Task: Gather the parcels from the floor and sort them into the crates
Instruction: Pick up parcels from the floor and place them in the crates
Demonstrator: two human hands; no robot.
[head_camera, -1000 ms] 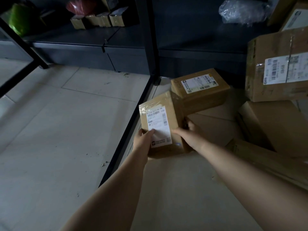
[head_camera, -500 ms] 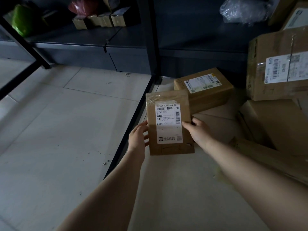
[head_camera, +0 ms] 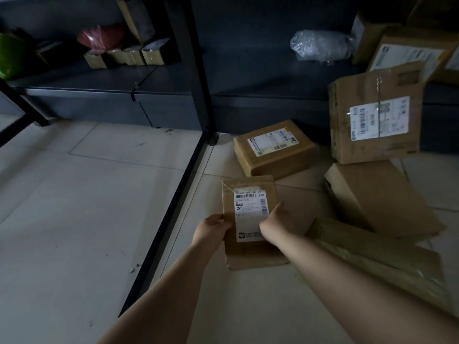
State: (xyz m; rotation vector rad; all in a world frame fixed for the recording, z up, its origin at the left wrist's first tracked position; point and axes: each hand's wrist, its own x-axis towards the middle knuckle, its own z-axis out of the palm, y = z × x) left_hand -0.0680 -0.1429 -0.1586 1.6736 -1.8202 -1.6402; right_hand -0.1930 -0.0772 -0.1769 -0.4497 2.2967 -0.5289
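Two hands are clamped on a small brown cardboard parcel with a white printed label, the left hand gripping its left edge and the right hand curled over its right edge and label, the parcel being held just above the pale tiled floor. Behind it a flat taped cardboard parcel is laid on the floor, with a large creased labelled box and a plain brown box to the right. On the dark metal shelf a row of small cartons and a crinkled clear plastic bundle are kept.
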